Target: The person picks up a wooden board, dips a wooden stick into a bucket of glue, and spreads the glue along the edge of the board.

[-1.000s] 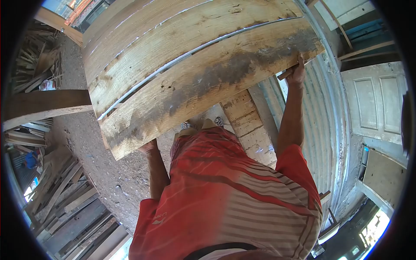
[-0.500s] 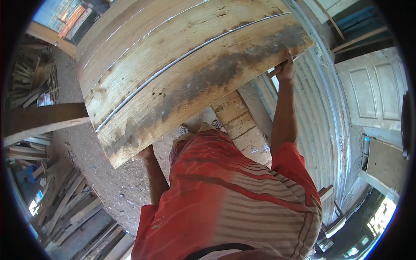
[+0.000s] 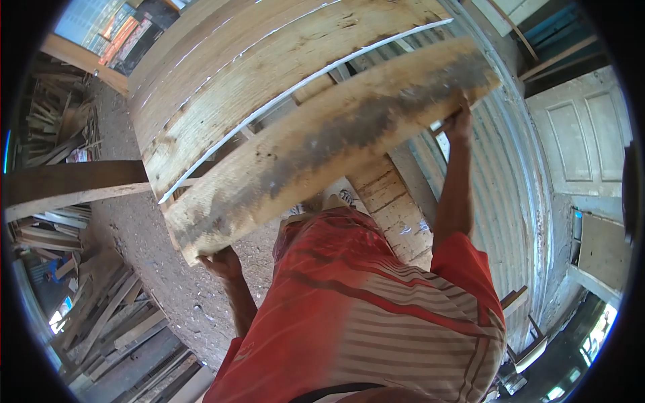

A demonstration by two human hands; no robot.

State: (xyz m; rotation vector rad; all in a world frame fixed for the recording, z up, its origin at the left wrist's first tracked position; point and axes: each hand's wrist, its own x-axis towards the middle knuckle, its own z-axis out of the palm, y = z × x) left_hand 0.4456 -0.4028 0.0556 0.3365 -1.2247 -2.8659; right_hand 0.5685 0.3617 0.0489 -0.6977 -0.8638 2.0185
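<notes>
A long wooden board point(image 3: 329, 138) with a dark stain along it is held between my two hands, slightly blurred. My left hand point(image 3: 224, 263) grips its near edge close to the left end. Toward the right end, my right hand point(image 3: 459, 123) is closed on the same edge; the fingers under the board are hidden. Beyond it lies a panel of wooden planks point(image 3: 248, 74), whose near edge carries a white glue-like bead point(image 3: 306, 86). A gap separates this edge from the board, with wooden pieces visible through it.
A thick timber beam point(image 3: 74, 185) reaches in from the left. Scrap wood point(image 3: 127, 322) is piled at the lower left. Corrugated sheet point(image 3: 494, 201) runs along my right side, with a panelled door point(image 3: 578, 134) beyond. Planks point(image 3: 393, 208) lie below, near my feet.
The board has come away from the panel's near edge, opening a gap. Both hands have shifted slightly with it, and more of my left hand shows.
</notes>
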